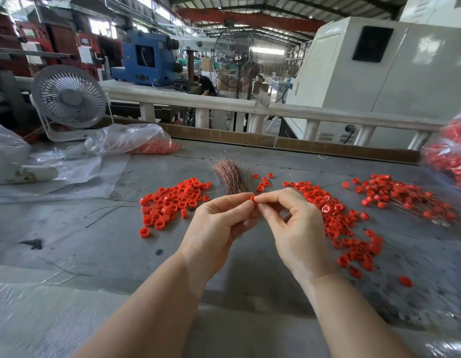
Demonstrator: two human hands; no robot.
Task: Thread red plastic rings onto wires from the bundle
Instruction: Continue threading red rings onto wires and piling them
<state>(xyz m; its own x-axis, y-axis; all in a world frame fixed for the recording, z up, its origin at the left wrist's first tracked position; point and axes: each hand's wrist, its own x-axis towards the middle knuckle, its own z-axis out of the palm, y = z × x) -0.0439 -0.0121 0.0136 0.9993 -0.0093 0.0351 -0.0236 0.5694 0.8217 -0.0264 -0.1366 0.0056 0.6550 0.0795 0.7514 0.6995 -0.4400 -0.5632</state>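
My left hand [219,223] and my right hand [296,228] meet above the grey table, fingertips together. Between them sits one red plastic ring [253,198], pinched by my left thumb and forefinger, with my right fingertips touching it. Any wire in the fingers is too thin to make out. A bundle of copper-coloured wires [230,177] lies just beyond the hands. A heap of loose red rings [172,202] lies to the left. To the right lies a pile of rings on wires [343,220], and another pile [405,197] sits further right.
A white desk fan [69,99] stands at the back left beside clear plastic bags [131,140], one holding red rings. Another bag of red rings [451,156] sits at the right edge. Stray dark wires [107,210] lie left of the loose rings. A white rail [224,102] borders the table's far side.
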